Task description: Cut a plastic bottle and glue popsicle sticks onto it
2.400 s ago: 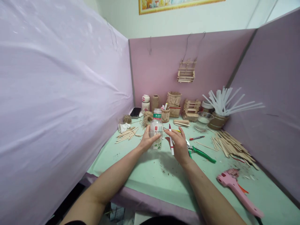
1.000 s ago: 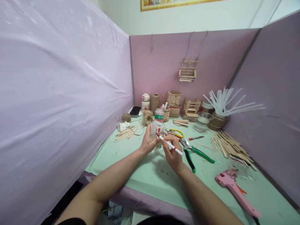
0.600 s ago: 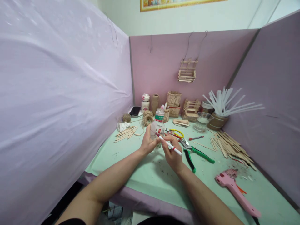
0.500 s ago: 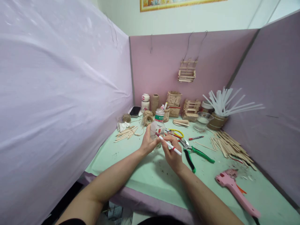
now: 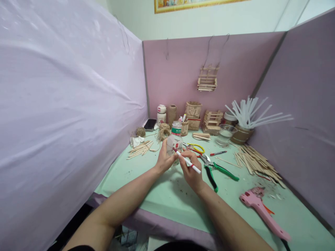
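My left hand (image 5: 165, 158) is wrapped round a clear jar (image 5: 176, 130) with a green label at its neck, holding it upright over the table. In my right hand (image 5: 192, 170) is a white marker (image 5: 188, 162) with a red band, gripped like a pen. Its dark red tip end points at the side of the jar, and I cannot tell whether it touches. The lower part of the jar is mostly hidden by my hands. Just right of them lie green-handled pruning shears (image 5: 222, 170) and yellow-handled pliers (image 5: 197, 147).
A pink glue gun (image 5: 265, 212) lies at the right front. Wooden sticks (image 5: 258, 165) are heaped at right, with more sticks (image 5: 140, 150) at left. Behind stand a twine ball (image 5: 164, 131), a phone (image 5: 150, 124), a clear cup (image 5: 225, 135) and a pot of white glue sticks (image 5: 242, 134).
The view has shifted very slightly. Both hands keep their hold on the jar and the marker, with almost no movement.
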Motion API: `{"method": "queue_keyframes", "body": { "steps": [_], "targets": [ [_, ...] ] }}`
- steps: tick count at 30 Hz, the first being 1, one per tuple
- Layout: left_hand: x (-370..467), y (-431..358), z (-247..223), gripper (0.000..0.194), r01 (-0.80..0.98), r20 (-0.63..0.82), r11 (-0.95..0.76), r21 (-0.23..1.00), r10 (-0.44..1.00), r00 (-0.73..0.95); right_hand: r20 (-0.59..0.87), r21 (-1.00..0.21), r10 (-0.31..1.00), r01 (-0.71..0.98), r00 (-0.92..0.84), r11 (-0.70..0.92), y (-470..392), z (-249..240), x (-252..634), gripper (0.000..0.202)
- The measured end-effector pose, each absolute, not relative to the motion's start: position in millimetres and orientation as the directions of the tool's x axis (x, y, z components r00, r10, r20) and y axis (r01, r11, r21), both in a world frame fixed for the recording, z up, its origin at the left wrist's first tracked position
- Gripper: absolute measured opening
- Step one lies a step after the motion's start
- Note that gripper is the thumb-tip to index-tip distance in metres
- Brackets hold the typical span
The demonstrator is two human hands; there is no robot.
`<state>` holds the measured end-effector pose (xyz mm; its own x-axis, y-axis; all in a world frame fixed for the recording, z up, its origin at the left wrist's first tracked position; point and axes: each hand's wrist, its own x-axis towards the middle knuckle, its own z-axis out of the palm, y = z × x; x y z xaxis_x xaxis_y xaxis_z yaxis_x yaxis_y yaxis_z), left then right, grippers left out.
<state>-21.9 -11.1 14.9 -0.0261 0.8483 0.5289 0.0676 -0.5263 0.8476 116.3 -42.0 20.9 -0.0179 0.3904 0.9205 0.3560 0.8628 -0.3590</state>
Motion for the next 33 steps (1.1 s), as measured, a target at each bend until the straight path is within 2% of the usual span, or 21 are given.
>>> {"method": "queue_keyframes", "body": {
  "steps": [21,33],
  "targets": [
    [-21.9,-5.1,8.1,0.078,0.095,0.517,-0.512,0.854,0.855,-0.039,0.929,-0.354,0.37,0.307,0.006,0.884,-40.8,19.8,114.0,0.013],
    [-21.6,-6.7,9.7,0.079,0.099,0.514,-0.507,0.856,0.856,-0.057,0.923,-0.361,0.384,0.353,0.004,0.863,-41.8,19.0,114.6,0.01]
  ]
}}
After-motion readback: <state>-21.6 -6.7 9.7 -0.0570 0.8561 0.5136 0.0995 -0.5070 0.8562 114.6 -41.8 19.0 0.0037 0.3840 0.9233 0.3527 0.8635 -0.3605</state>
